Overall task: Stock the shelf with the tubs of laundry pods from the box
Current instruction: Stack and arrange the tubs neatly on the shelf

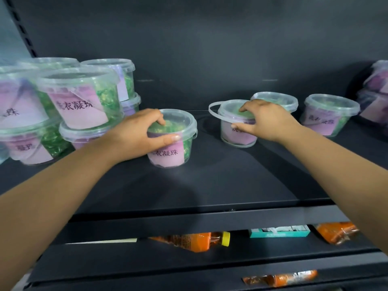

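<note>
Clear plastic tubs of green laundry pods with pink labels stand on a dark shelf (210,181). My left hand (142,131) grips one tub (174,148) near the shelf's middle, fingers over its lid, thumb on its front. My right hand (264,118) holds a second tub (237,131) to the right, fingers on the lid; its thin handle sticks out to the left. Both tubs rest upright on the shelf. The box is out of view.
A two-high stack of tubs (69,106) fills the shelf's left end. Two single tubs (329,114) stand behind and right of my right hand, with more stacked at the far right edge (378,91). Orange bottles (199,240) and a teal box (279,231) lie on the shelves below.
</note>
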### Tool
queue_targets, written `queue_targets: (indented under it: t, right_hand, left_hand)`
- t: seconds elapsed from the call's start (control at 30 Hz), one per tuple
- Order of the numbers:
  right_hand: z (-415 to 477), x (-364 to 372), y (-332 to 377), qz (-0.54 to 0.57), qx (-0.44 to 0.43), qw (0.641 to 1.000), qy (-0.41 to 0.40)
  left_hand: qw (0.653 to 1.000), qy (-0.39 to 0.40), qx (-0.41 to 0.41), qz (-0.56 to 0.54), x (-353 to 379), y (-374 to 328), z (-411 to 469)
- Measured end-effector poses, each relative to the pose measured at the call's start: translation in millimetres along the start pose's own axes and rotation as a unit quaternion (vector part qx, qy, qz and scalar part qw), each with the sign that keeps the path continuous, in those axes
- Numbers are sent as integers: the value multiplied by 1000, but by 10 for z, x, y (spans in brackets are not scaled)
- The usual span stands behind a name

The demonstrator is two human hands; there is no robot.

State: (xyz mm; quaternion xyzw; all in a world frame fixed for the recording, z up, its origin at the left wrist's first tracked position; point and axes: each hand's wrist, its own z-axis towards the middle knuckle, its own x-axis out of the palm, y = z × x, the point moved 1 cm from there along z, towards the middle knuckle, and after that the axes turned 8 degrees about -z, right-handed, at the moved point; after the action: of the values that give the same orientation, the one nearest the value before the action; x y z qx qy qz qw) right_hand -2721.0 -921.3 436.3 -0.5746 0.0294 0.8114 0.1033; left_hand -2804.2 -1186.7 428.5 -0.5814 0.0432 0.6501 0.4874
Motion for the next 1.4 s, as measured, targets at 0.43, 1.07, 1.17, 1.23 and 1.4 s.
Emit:
queue_targets:
  t: [0.43,1.07,1.17,1.23,1.4]
  right_hand:
    - [-104,181,-63,358,173,905,-154]
    - [-382,78,91,26,-9,980,-196]
    - [-545,86,198,69,-28,975,-208]
    - [-610,100,229,86,-17,977,-196]
    - [-713,82,359,119,-8,977,-175]
  left_hand:
    - [1000,27,-6,-9,-82,38,11]
    - [995,34,80,-40,-123,78,-174]
    - [991,35,117,-49,-108,94,-322]
    - [988,30,136,-63,-90,120,-407]
    - [989,29,111,-95,-218,160,-641]
